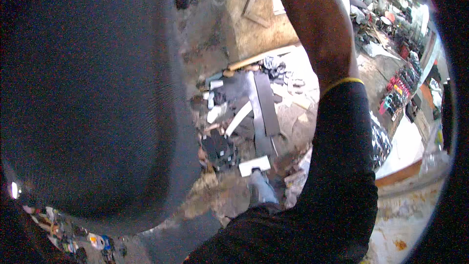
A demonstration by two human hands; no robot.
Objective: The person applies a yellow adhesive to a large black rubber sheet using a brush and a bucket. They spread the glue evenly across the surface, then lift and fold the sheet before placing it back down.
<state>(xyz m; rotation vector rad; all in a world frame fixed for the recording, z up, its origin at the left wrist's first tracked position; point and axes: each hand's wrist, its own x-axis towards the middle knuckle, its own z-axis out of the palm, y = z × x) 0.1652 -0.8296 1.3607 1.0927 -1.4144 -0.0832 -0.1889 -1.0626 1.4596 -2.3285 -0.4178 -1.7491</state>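
My right arm (328,44) reaches up past the top edge, in a black short sleeve (337,137) with a yellow hem. Its hand lies outside the picture, so what it holds or touches does not show. A large dark grey, smooth, round-edged thing (88,93) fills the left side very close to the camera; I cannot make out its kind. My left hand is not in the picture. Below, my leg in light blue trousers (264,187) shows next to a white flat piece (254,166).
On the floor lie a long dark strip (266,105), a curved white strip (239,119) and a dark crumpled heap (218,150) among scraps. A wooden board (261,32) stands beyond them. Piled clutter (386,19) and colourful packs (398,90) are at the right.
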